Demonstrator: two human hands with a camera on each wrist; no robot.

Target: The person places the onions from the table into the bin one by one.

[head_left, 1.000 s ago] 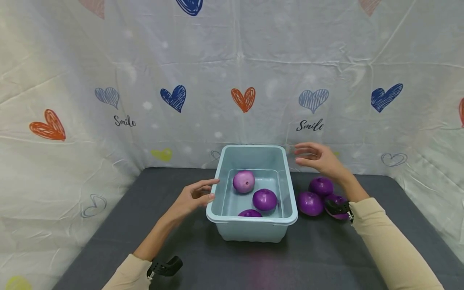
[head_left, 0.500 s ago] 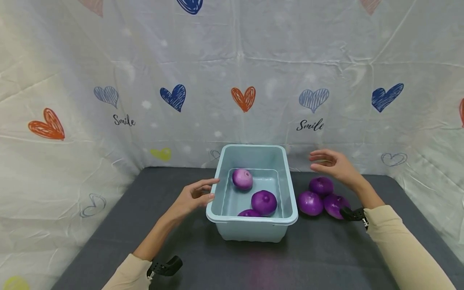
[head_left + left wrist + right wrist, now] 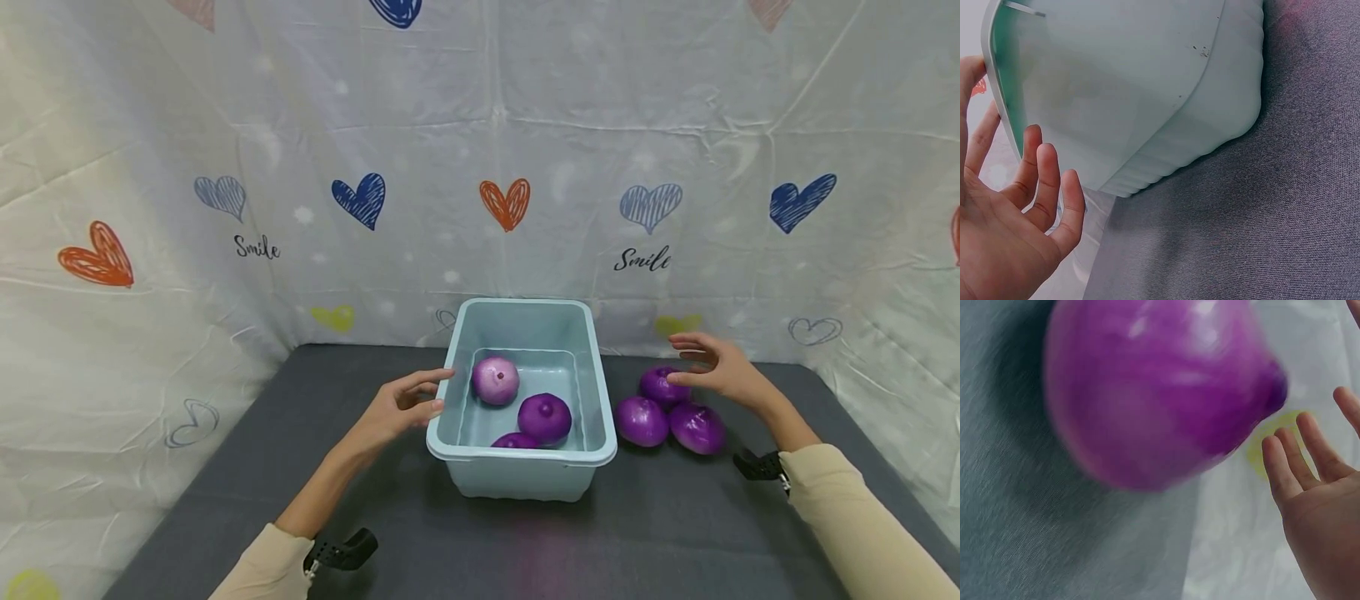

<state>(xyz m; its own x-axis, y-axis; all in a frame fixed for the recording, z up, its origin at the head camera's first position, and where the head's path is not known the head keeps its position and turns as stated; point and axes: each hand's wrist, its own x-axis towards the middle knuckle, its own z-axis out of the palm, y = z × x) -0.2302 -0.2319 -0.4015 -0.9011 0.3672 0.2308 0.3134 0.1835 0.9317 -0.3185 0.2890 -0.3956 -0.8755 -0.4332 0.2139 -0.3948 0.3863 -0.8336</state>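
Left hand [image 3: 397, 410] open, fingertips at the light blue bin [image 3: 525, 475] left rim. Right hand [image 3: 716, 371] open above the far purple onion [image 3: 660, 385], one of three right of the bin. Right wrist view shows the gap between palm and onion; head view doesn't.

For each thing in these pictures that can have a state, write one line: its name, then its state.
Bin: upright, open-topped, holding three onions.
Pale onion: inside the bin, far left.
Dark onions in the bin: two, lying at the near side.
Onions on the table: three, clustered right of the bin.
Left hand: open, fingers at the bin's left rim.
Right hand: open, above the farthest table onion.
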